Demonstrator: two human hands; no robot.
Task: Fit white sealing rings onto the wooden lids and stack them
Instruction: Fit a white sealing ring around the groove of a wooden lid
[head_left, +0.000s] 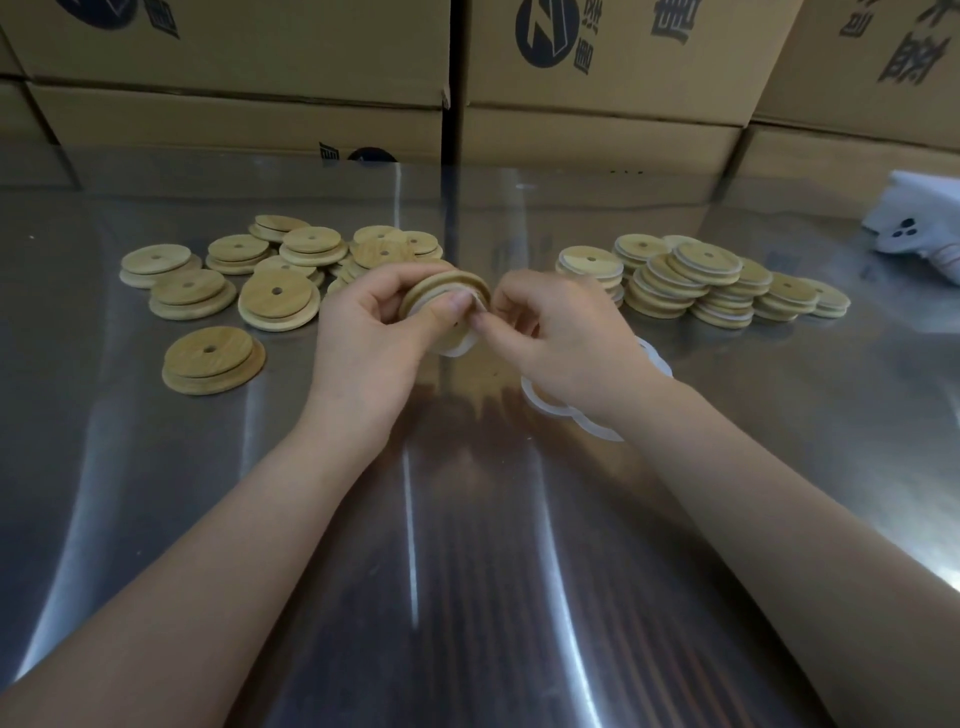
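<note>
Fingers of the left hand curl around a wooden lid, gripping it tilted on edge above the table. The right hand pinches a white ring, which sits partly around the lid's lower step.

Surroundings, left to right:
- Loose lids, without rings and with holes in their centres, lie scattered and overlapping on the left. The held lid hides some of them.
- Spare rings lie on the table, partly hidden beneath the right wrist.
- Stacked lids with white rims stand in leaning piles on the right.
- A white object at the far right edge cannot be identified.

Closed cardboard boxes line the back; their contents are not visible.
</note>
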